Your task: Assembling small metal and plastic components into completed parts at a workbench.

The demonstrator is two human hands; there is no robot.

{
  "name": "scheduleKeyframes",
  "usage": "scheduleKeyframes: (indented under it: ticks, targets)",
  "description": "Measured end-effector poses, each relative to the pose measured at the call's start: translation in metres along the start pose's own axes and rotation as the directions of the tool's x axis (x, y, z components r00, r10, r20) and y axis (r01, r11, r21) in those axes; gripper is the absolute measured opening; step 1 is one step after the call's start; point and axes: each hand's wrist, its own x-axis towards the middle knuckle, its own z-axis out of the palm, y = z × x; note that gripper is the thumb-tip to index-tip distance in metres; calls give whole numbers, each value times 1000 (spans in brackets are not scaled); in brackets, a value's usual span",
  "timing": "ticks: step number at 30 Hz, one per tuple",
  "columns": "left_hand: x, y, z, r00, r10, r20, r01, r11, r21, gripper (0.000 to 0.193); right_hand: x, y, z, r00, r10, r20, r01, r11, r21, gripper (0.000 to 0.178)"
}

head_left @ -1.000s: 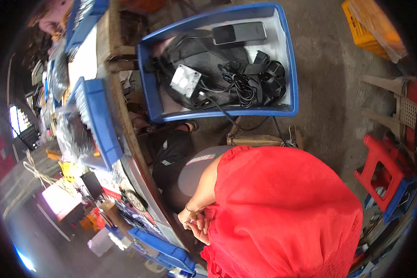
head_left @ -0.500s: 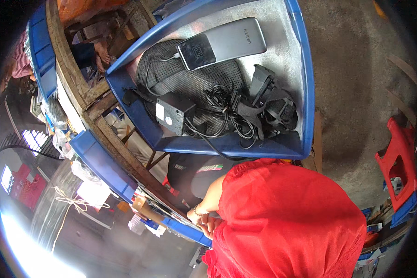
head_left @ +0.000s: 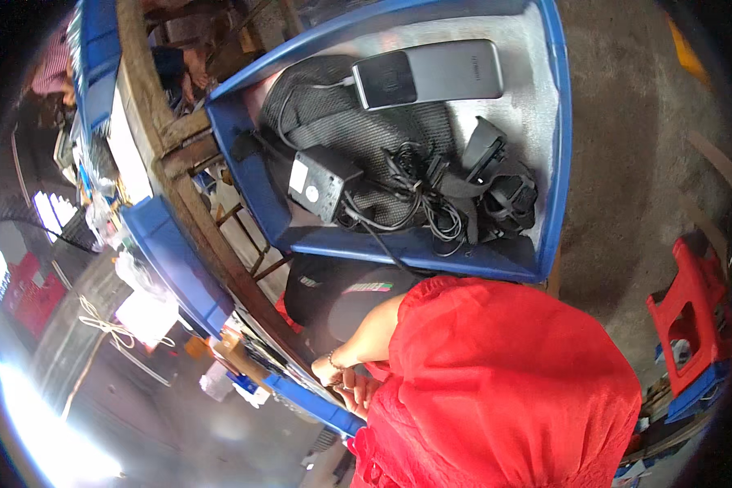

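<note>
My right hand (head_left: 326, 372), with a beaded bracelet at its wrist, reaches out of a red sleeve. Close against it is my left hand (head_left: 358, 390), mostly covered by red cloth, its fingers curled. Both appear closed together at the edge of the workbench; whatever is between their fingers is too small and hidden to make out. Black fabric (head_left: 333, 297) with a coloured stripe lies beside the right forearm. Neither hand touches the blue bin (head_left: 358, 248) above my arm.
In the bin are a grey power bank (head_left: 455, 71) with a cable, a black box (head_left: 323, 183), bundled black cables (head_left: 419, 191), a strapped black device (head_left: 508, 195) and mesh fabric (head_left: 333, 102). A wooden frame (head_left: 207, 236) runs along the left. A red stool (head_left: 683, 317) stands right.
The view has shifted, so the bin and its contents sit farther right, while the stool is a little lower. My hands stay close together at the bench edge.
</note>
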Motion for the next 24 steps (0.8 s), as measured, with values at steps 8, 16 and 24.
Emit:
scheduleKeyframes:
  ticks: [8,16,24]
  targets:
    - [-36,25,-56,977,175,117,-152,970,-187,26,-32,-69,-60,639,730,243,-655,350,670,17]
    - [-65,41,-109,935,292,201,-227,929,-292,27,-42,-57,-40,493,761,423,-803,209,558,23]
    - [-76,43,-129,910,350,223,-264,903,-340,32,-31,-73,-86,364,795,485,-920,227,319,30]
